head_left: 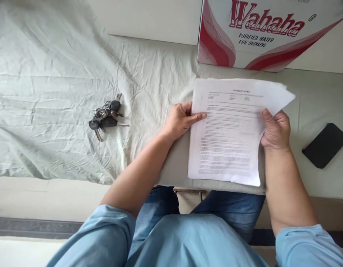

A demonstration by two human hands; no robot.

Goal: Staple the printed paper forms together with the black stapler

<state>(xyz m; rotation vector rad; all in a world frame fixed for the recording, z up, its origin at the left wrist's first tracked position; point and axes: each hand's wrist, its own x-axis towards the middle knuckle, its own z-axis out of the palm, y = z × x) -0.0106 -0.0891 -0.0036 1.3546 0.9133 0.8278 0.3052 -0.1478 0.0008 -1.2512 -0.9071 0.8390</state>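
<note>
A stack of printed papers [224,133], its top sheet headed "OVERLEAF NOTES", is held between my two hands above the front of the cloth-covered table. My left hand [183,119] grips the left edge, thumb lying on the top sheet and fingers behind. On the other side, my right hand [276,128] is closed on the right edge with its thumb in front. Some sheets fan out beyond the rest at the upper right corner. The fingers behind the stack are partly hidden.
A bunch of keys [107,115] lies on the wrinkled pale cloth [60,74] at left. A black phone-like object [325,145] rests at right. Behind the papers stands a white and red Wahaha water carton [266,44]. The table's front edge is just above my lap.
</note>
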